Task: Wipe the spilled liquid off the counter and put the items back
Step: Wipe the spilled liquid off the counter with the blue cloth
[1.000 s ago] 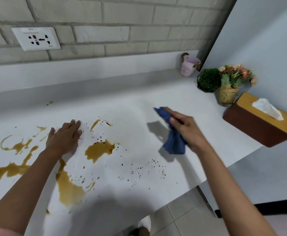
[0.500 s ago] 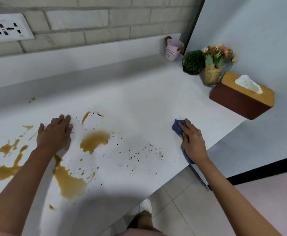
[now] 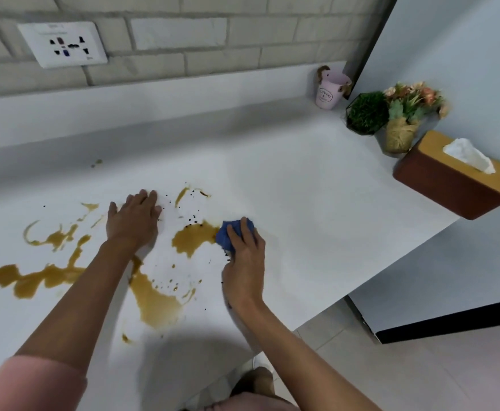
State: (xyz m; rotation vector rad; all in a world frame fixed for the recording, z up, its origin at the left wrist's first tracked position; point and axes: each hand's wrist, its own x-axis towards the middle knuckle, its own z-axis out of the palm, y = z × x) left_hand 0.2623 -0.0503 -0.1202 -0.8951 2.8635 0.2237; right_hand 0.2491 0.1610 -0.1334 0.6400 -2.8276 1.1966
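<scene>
Brown liquid [image 3: 192, 240] lies in several puddles and streaks across the left half of the white counter [image 3: 317, 203], with small dark specks around it. My right hand [image 3: 244, 256] presses a bunched blue cloth [image 3: 228, 234] onto the counter at the right edge of the middle puddle. My left hand [image 3: 134, 219] lies flat, palm down, fingers together, on the counter just left of that puddle and holds nothing. A larger puddle [image 3: 154, 304] sits near the front edge between my forearms.
At the back right corner stand a pink bucket-shaped cup [image 3: 330, 90], a green plant in a dark geometric pot [image 3: 366, 114], a flower pot wrapped in burlap [image 3: 401, 134] and a brown tissue box [image 3: 453, 179]. A wall socket [image 3: 63, 44] is on the brick wall.
My right hand slid the blue cloth left along the counter, from near the front right edge over the specks to the middle puddle. My left hand stayed flat in place.
</scene>
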